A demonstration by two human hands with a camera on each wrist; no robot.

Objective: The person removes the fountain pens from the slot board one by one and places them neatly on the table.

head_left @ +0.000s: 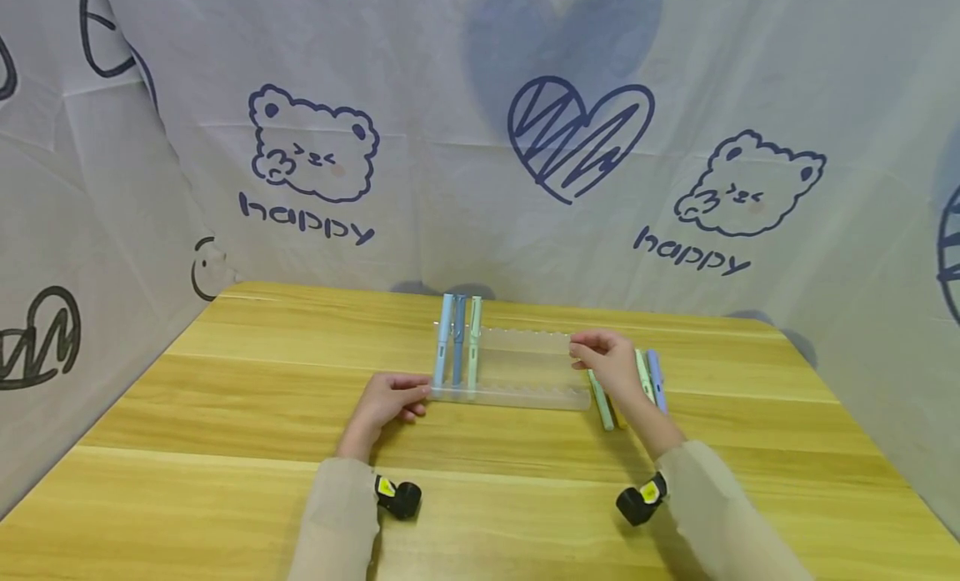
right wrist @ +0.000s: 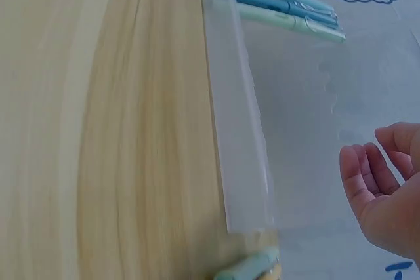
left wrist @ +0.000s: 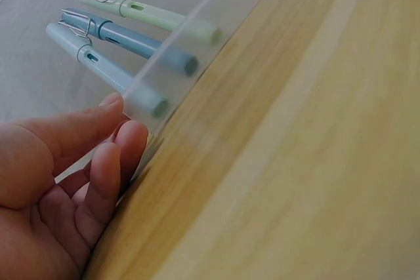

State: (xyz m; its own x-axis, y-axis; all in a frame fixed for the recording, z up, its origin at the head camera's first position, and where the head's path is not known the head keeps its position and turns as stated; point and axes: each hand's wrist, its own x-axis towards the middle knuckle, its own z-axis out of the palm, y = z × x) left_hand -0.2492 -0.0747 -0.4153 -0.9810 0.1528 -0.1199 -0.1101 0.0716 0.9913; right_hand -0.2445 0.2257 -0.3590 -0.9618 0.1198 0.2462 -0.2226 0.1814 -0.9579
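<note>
From the head view we see a clear rack (head_left: 517,371) near the far middle of the table (head_left: 225,414), with three pens (head_left: 457,343) standing in its left end. Our left hand (head_left: 390,400) sits at the rack's near left corner, fingers curled toward it. Our right hand (head_left: 607,360) is at the rack's right end, loosely curled, and we cannot tell here whether it touches. It covers much of the loose pens (head_left: 648,377) lying on the table just beside the rack, so their number is hard to count.

The left wrist view shows the contact the head view leaves unclear: the fingertips (left wrist: 121,139) rest against the rack (left wrist: 177,50) edge, thumb on top, a light pinch. The three pens (left wrist: 125,37) show through the frosted plastic, their lower ends blurred.

In the right wrist view the right hand (right wrist: 380,191) is cut off by the frame edge, fingers relaxed and holding nothing, apart from the rack (right wrist: 239,136). One loose pen (right wrist: 252,267) peeks in at the bottom, blurred.
</note>
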